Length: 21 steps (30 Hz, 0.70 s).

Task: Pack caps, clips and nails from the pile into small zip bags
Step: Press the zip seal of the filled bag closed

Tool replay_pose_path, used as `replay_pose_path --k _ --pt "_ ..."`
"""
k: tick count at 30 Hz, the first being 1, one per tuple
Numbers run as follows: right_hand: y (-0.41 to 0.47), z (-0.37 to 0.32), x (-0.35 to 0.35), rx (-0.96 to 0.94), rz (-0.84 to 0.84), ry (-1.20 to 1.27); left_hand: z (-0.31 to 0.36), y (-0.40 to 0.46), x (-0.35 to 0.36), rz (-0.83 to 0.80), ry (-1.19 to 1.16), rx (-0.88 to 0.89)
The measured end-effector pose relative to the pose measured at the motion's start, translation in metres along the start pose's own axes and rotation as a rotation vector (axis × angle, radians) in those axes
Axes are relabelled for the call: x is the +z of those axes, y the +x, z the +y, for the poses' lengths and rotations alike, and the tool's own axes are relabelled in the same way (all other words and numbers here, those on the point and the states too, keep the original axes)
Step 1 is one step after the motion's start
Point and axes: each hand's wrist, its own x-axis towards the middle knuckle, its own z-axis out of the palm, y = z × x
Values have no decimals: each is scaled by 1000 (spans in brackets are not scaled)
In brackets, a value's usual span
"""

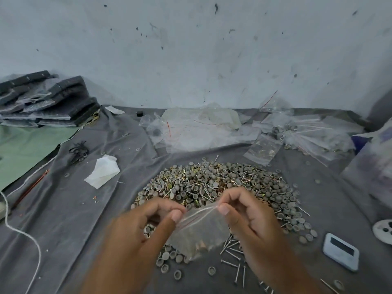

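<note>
Both hands hold one small zip bag (199, 232) over the near edge of the pile (214, 187): my left hand (135, 228) pinches the top strip at its left end between thumb and forefinger, and my right hand (248, 215) pinches the same strip at its right end. The bag hangs below my fingers, tilted down toward the left, with what looks like a small load at its bottom. Its film is thin, soft and slick, so I judge it will crumple or slip if I take it by the body; the stiffer zip strip is the place to grip. Caps, clips and nails lie mixed in the pile on the grey cloth (84, 209); the nails (233, 251) are sharp and could pierce the film. More bags (263, 149) lie beyond the pile.
</note>
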Motion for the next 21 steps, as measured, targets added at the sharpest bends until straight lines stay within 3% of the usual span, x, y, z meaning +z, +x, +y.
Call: replay_pose_path --k 4,12,21 --pt "-4 1 -3 23 58 -41 6 0 10 -36 9 26" --pt "-14 5 -10 111 49 25 3 3 21 44 -2 27" --pt "-17 0 -7 49 109 14 7 9 23 -39 40 63"
